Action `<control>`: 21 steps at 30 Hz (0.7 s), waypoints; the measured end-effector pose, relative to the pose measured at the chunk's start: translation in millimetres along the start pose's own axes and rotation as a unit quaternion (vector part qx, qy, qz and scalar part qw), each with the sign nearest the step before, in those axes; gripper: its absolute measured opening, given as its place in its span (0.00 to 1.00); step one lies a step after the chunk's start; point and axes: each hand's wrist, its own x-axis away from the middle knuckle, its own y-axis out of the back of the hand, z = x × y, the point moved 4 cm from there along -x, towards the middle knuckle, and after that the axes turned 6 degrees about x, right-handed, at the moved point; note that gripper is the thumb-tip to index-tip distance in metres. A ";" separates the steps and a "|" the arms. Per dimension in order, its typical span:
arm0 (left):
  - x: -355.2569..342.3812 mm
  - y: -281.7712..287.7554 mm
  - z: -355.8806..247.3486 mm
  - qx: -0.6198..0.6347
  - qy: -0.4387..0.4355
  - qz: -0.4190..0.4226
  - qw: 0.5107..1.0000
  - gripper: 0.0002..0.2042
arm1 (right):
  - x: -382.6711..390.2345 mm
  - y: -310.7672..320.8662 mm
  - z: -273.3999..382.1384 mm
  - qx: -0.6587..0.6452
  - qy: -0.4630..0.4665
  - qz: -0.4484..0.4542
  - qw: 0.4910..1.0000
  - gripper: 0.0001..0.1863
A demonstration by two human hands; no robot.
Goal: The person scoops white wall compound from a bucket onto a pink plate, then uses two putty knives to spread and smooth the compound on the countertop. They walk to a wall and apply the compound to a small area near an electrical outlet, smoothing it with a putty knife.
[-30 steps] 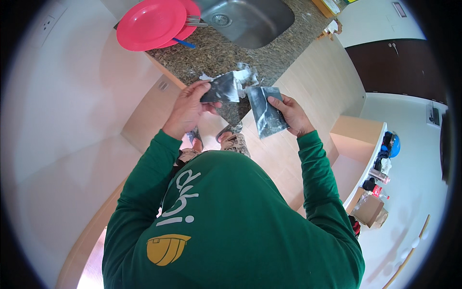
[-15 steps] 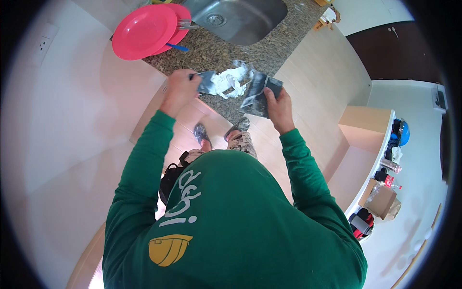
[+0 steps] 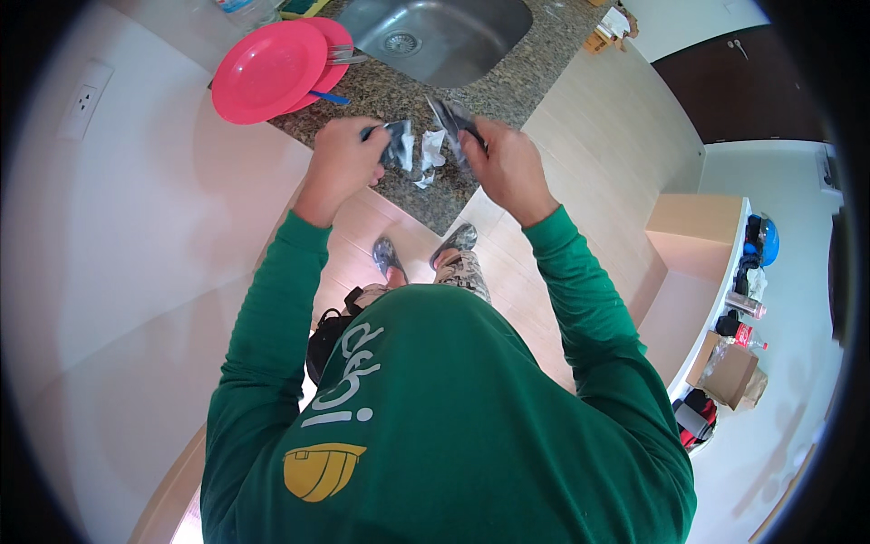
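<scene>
My left hand (image 3: 343, 163) is closed round the dark handle of a putty knife (image 3: 397, 140), whose blade carries white paste. In my right hand (image 3: 509, 168) is a wide, flat, dark scraper (image 3: 448, 120), thumb on one face and its blade turned nearly edge-on. White smears mark this blade. Between the two tools, lumps of white paste (image 3: 432, 150) show at the granite countertop (image 3: 399, 104). Whether the larger lump hangs in the air or rests on the stone, I cannot tell.
Pink plates (image 3: 270, 72) with a fork (image 3: 343, 54) and a blue-handled utensil (image 3: 328, 96) lie at the counter's left. Beyond is a steel sink (image 3: 435, 45). The counter's near corner (image 3: 439, 213) juts towards me. A shelf unit (image 3: 698, 222) stands at right.
My right hand has turned the scraper from broad face to nearly edge-on and raised its blade. The putty knife has also tilted. The wide white spread between them now shows as smaller lumps.
</scene>
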 end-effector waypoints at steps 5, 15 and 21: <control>24.3 10.8 71.6 0.245 0.124 -0.052 0.960 0.15 | 34.8 -10.0 23.3 0.158 0.195 -0.034 0.967 0.25; 38.0 10.2 95.6 0.391 0.136 -0.039 0.909 0.14 | 44.6 -24.3 28.6 0.236 0.226 0.059 0.943 0.23; 39.3 12.0 92.4 0.404 0.126 -0.038 0.905 0.15 | 40.6 -27.0 22.2 0.273 0.244 0.186 0.912 0.19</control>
